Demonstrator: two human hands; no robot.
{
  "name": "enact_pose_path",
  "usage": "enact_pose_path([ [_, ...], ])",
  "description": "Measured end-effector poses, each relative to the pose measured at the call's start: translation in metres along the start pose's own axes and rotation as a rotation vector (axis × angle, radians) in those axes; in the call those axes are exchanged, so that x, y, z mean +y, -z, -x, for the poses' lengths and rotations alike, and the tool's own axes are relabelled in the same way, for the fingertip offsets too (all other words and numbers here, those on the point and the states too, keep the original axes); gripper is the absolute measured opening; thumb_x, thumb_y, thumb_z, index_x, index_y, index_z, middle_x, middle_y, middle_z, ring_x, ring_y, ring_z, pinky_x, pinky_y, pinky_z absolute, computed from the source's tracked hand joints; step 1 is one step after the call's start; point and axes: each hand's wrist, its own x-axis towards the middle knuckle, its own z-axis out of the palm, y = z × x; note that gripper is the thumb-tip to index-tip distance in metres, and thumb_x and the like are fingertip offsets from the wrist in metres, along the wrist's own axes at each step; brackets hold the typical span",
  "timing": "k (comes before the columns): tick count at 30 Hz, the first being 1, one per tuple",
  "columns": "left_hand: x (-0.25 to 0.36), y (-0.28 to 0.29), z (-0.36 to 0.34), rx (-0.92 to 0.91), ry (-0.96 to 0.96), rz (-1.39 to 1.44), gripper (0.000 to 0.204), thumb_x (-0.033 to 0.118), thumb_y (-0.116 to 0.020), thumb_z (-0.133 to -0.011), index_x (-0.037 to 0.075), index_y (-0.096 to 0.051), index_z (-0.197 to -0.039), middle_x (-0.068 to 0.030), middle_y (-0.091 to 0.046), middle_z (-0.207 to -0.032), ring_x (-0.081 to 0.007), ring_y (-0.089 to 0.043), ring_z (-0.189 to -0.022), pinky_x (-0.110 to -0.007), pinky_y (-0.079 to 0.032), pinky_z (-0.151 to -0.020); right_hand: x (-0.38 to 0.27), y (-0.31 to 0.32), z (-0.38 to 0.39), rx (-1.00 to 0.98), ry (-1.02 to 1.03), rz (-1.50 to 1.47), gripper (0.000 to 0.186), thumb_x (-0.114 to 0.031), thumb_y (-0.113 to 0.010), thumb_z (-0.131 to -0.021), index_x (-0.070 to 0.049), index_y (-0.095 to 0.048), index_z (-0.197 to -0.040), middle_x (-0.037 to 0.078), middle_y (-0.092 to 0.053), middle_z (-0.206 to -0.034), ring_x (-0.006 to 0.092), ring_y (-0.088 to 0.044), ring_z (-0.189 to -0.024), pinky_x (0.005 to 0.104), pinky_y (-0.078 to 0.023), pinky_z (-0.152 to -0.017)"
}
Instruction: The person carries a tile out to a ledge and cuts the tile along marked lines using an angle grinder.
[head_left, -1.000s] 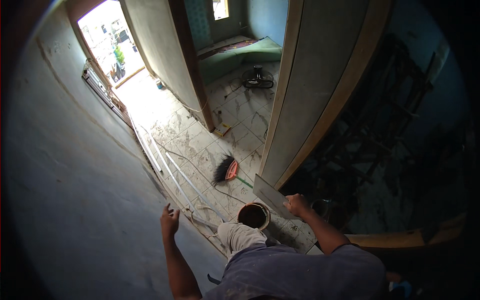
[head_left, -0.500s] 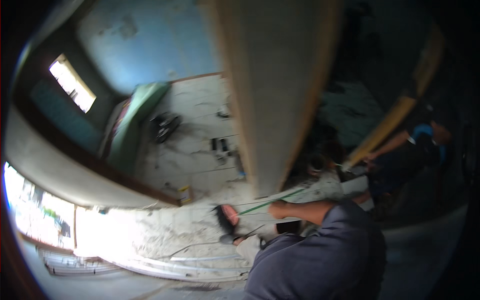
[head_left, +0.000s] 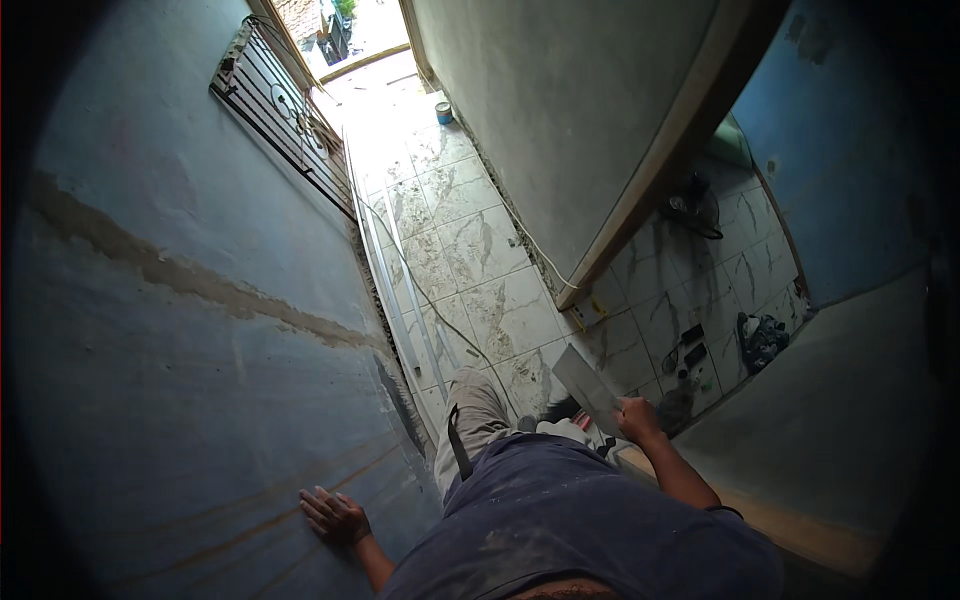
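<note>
Where left hand (head_left: pixel 337 517) rests: left wall (head_left: pixel 230 400), fingers spread.
Right hand (head_left: pixel 638 420): curled tight round flat grey trowel (head_left: pixel 588 386).

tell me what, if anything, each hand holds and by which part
Right hand: a rectangular trowel, gripped at its end nearest the body. Left hand: nothing held.

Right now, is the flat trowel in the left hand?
No, the right hand grips the flat trowel, while the left hand is spread open over the bluish wall.
</note>
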Motion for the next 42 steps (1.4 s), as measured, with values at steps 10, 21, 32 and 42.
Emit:
enact_pose_path([
  [10,0.161,-0.083,-0.102,-0.944,0.169,0.267,0.09,0.023,-0.072,-0.076,0.02,-0.016,-0.147,-0.0221,-0.014,-0.151,-0.0361,-0.017,-0.14,-0.052,-0.018,-0.113,-0.124,0.086,-0.303,0.072,0.005,-0.04,0.027,-0.026,-0.062,-0.078,-0.003,-0.067,-0.092,0.022,-0.064,-0.08,0.0394,-0.063,-0.081,0.0459,-0.049,-0.074],
  [21,0.432,-0.181,-0.687,-0.722,-0.105,1.217,0.074,0.021,-0.066,-0.082,0.011,-0.027,-0.143,-0.0263,-0.054,-0.124,-0.0421,-0.054,-0.112,-0.044,-0.044,-0.095,-0.242,0.191,-0.568,0.187,-0.079,-0.053,0.033,-0.028,-0.065,-0.078,0.0,-0.067,-0.095,0.024,-0.064,-0.083,0.0404,-0.062,-0.082,0.0459,-0.05,-0.072],
  [32,0.552,-0.328,-0.879,-1.09,0.167,1.196,0.069,0.024,-0.067,-0.082,0.007,-0.034,-0.141,-0.0213,-0.06,-0.116,-0.033,-0.058,-0.108,-0.042,-0.047,-0.089,-0.334,0.24,-0.876,0.016,-0.152,-0.038,0.029,-0.028,-0.065,-0.079,0.0,-0.067,-0.089,0.022,-0.065,-0.084,0.0396,-0.063,-0.082,0.0467,-0.05,-0.074],
  [42,0.543,-0.43,-0.864,-1.461,0.773,1.065,0.065,0.028,-0.068,-0.082,0.001,-0.042,-0.135,-0.0218,-0.059,-0.115,-0.0292,-0.064,-0.093,-0.037,-0.053,-0.065,-0.462,0.347,-1.14,0.002,-0.067,0.02,0.028,-0.026,-0.065,-0.08,-0.002,-0.067,-0.094,0.02,-0.066,-0.084,0.0376,-0.064,-0.082,0.0457,-0.05,-0.073],
])
